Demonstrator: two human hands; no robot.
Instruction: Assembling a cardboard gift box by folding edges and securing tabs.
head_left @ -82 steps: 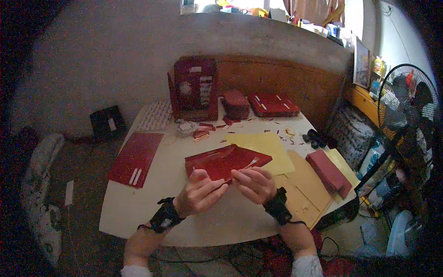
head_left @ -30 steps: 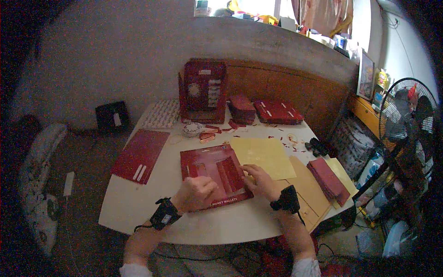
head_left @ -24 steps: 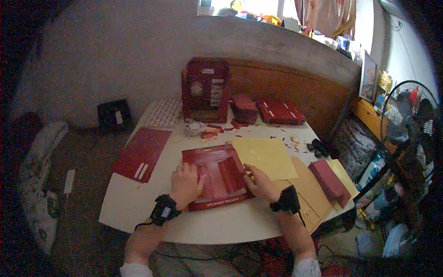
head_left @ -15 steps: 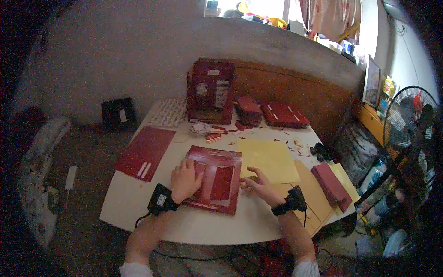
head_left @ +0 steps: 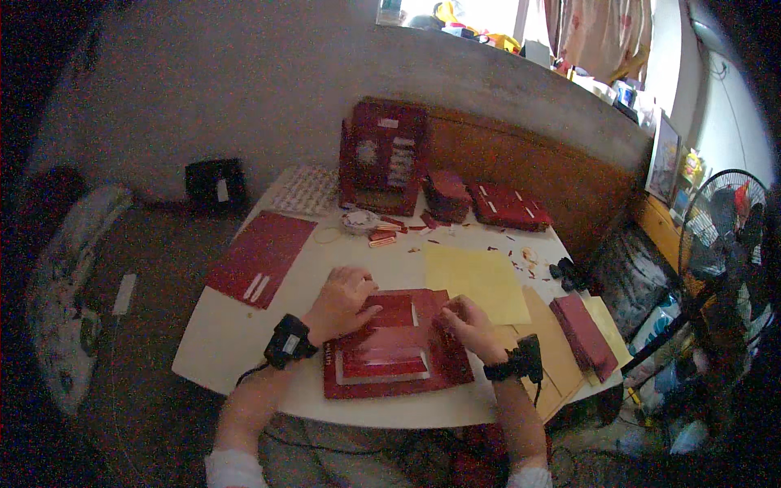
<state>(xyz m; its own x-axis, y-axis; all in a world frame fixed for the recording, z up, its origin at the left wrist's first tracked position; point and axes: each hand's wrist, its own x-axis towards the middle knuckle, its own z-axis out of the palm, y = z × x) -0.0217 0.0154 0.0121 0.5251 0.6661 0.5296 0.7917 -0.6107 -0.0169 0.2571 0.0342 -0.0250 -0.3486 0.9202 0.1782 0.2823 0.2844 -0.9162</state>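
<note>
A glossy dark red cardboard sheet (head_left: 447, 370) with pale-edged rectangular panels lies on the white table in front of me. My left hand (head_left: 346, 301) rests at its far left edge, fingers stretched out and thumb over the surface. At the far right edge is my right hand (head_left: 468, 321), its fingers curled inward and pressed together. Whether they pinch the sheet's edge or some small thing is hidden. A yellow sheet (head_left: 480, 281) lies just beyond the right hand.
Another red sheet (head_left: 260, 252) with white strips lies at the left. Along the back stand an upright red box (head_left: 382, 154), a red stack (head_left: 447, 195) and flat red pieces (head_left: 508, 205). Tan card (head_left: 533, 358) and a red block (head_left: 583, 337) lie at right, near a fan (head_left: 720, 236).
The red sheet has been turned about a quarter, so its panels now run sideways. My left hand has moved to its far edge; the right hand's fingers have curled in.
</note>
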